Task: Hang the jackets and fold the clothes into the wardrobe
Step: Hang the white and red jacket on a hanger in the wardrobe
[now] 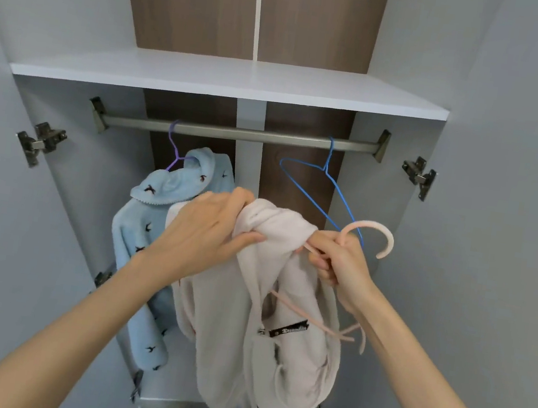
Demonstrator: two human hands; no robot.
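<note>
Gripping left hand (pixel 208 230): fingers curled round the bunched top of the cream jacket (pixel 237 320), near centre.
Right hand (pixel 339 262): fingers closed round the neck of the pink hanger (pixel 372 234), with the hook pointing up and the lower part lying across the jacket's opening.
Cream jacket: held below the rail (pixel 236 132), not on it.
Light blue jacket (pixel 150 228): hanging far left on a purple hanger (pixel 174 145).
Blue hanger (pixel 327 184): wire, on the rail at right.

Cream jacket (pixel 229 329) in left hand (pixel 208 230), pink hanger (pixel 370 224) in right hand (pixel 339 262), below the wardrobe rail (pixel 236 132).
</note>
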